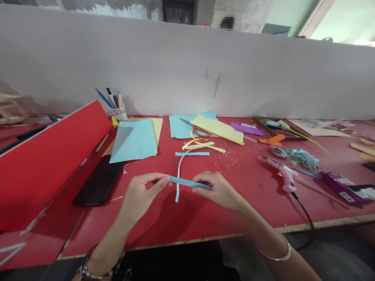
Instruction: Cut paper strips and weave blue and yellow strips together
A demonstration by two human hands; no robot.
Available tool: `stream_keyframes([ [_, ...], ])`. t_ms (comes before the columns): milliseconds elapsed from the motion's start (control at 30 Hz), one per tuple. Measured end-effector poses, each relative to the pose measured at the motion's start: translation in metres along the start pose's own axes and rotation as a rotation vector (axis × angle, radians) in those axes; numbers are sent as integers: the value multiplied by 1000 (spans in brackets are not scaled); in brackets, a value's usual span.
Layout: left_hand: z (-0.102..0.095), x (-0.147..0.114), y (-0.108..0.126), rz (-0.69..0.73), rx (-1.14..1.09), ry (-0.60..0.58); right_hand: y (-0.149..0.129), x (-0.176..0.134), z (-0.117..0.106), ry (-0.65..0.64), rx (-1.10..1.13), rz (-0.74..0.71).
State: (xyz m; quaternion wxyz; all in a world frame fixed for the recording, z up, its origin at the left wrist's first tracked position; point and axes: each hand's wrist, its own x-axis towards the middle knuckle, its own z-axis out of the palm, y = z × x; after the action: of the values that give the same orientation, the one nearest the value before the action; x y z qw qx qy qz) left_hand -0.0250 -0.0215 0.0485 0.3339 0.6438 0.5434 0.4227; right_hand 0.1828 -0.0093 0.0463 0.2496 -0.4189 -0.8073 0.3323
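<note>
A narrow blue paper strip (pixel 184 181) is stretched between my two hands above the red table. My left hand (pixel 143 191) pinches its left end between thumb and fingers. At the other end, my right hand (pixel 218 189) has its fingers closed round the strip. Behind it a long pale strip (pixel 179 166) curves over the table, partly hidden by the held one. Another short blue strip (pixel 191 154) lies flat farther back, beside a loose heap of yellow paper strips (pixel 202 145). Scissors with orange handles (pixel 201 132) rest partly under a yellow sheet (pixel 219 128).
Blue paper sheets (pixel 136 140) overlap a black phone-like slab (pixel 99 181) at left, near a red panel (pixel 64 164) and a pen cup (pixel 119 113). To the right lie a pink glue gun (pixel 285 175) with a cord, tangled thread (pixel 303 159) and a purple power strip (pixel 341 187).
</note>
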Motion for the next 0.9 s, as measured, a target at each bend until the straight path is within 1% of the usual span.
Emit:
stream_keyframes([
  [167, -4, 2, 0, -31, 3, 36, 2, -3, -6, -17, 61, 36],
  [233, -7, 2, 0, -48, -9, 61, 4, -4, -7, -9, 132, 83],
  [333, -10, 1, -3, -86, -33, 113, 8, -5, -6, 18, 297, 178],
  [467, -12, 0, -8, -137, -65, 199, 13, -4, -4, 142, 520, 241],
  [633, -10, 0, -13, -190, -122, 281, 18, -2, -1, 315, 725, 299],
  [767, -8, 0, -16, -174, -135, 331, 22, -1, 1, 395, 744, 299],
  [900, -4, -2, -20, -167, -118, 362, 19, 0, 0, 394, 605, 234],
])
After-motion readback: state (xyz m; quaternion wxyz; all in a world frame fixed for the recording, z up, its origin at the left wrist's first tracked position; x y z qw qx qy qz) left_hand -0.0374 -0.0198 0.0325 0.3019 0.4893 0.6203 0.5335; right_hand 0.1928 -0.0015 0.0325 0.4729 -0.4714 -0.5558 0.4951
